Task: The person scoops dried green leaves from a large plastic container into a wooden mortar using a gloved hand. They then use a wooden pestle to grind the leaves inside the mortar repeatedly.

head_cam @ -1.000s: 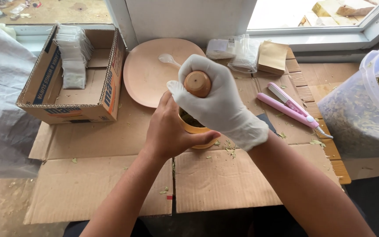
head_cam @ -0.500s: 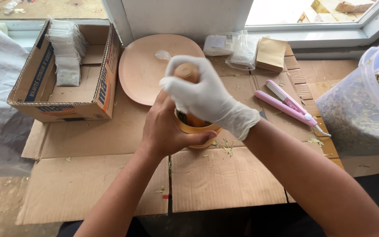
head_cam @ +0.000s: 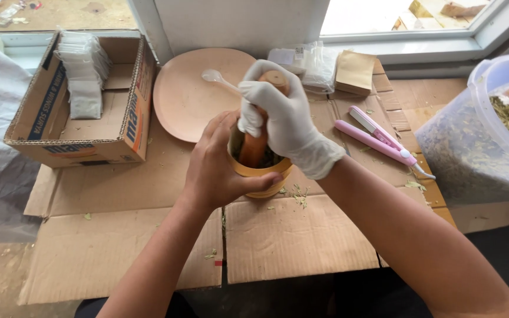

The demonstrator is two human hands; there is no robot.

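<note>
Covering the desk (head_cam: 301, 241) are flattened sheets of brown corrugated cardboard, flecked with bits of dried leaf. At the right edge stands a large translucent plastic tub (head_cam: 472, 141) filled with dried greenish leaves; at the left, an open cardboard box (head_cam: 131, 112) holds stacks of small white sachets (head_cam: 83, 76). Behind the hands lies a wide, smooth, peach-coloured plate (head_cam: 184, 100) with a clear plastic spoon (head_cam: 216, 78) on it, then clear bags and a tan paper pouch (head_cam: 354, 72) by the window. A slim pink hair-straightener-like tool (head_cam: 378, 136) rests just right of the hands. At centre sits a small round wooden mortar (head_cam: 263, 174) with dark crushed matter inside. The bare left hand (head_cam: 219, 168) wraps its side, grip closed around it. The white-gloved right hand (head_cam: 284, 121) closes tight around a rounded wooden pestle (head_cam: 257, 141), whose lower end is inside the mortar.
</note>
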